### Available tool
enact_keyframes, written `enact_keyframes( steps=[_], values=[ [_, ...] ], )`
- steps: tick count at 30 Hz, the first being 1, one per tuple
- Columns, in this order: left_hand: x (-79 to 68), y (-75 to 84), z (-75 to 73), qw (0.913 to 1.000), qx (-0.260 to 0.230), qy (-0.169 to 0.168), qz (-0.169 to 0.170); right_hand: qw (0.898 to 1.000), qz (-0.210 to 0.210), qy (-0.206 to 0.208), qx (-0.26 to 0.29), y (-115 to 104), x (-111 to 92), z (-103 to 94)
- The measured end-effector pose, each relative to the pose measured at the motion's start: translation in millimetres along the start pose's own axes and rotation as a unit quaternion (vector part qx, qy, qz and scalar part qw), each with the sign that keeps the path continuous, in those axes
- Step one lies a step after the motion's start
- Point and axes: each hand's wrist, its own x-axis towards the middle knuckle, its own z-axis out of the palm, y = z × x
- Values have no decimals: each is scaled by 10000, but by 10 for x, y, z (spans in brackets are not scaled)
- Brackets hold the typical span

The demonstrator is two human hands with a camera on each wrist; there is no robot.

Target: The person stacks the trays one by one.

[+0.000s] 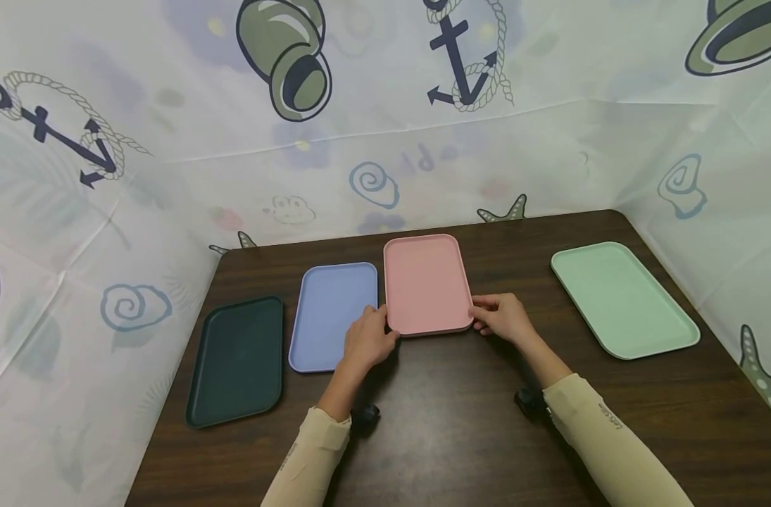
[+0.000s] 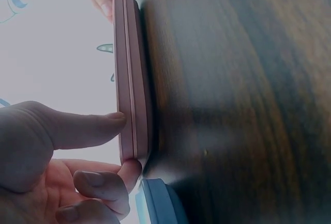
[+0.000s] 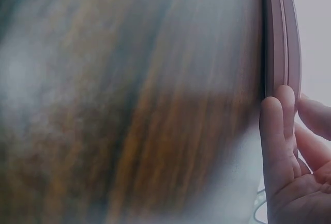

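Observation:
A pink rectangular tray [image 1: 428, 285] with rounded corners lies at the back middle of the table. Its side, in the left wrist view, shows two pink bands [image 2: 129, 79] with a thin line between them. My left hand [image 1: 369, 338] holds the near left corner, thumb [image 2: 98, 128] against the front side and a fingertip at the corner. At the near right corner my right hand [image 1: 504, 318] grips the tray's edge, two fingertips [image 3: 279, 105] against its side. A blue tray [image 1: 331, 310] lies just left of the pink one, partly covered by my left hand.
A dark green tray [image 1: 236, 362] lies at the left of the brown wooden table [image 1: 448, 422], and a light green tray [image 1: 626, 299] at the right. Printed cloth [image 1: 385, 91] hangs behind and along both sides.

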Motion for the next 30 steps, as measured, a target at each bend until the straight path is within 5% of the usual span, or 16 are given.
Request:
enact_keyframes(
  steps=[10,16,24,30],
  values=[
    [-46,2,27,9998,-71,147,121,9995,204,-61,-217,3,-36,-2],
    [-204,-13,-27,9985,-393,349,182,9984,236,41,-506,-20,-105,19],
    [-590,-281,-184,9912,-726,1073,-286,9866,-272,836,-1377,-153,-260,118],
    [-808,-660,-383,9807,-694,1425,-1145,9812,-711,738,-1634,-280,-364,300]
  ],
)
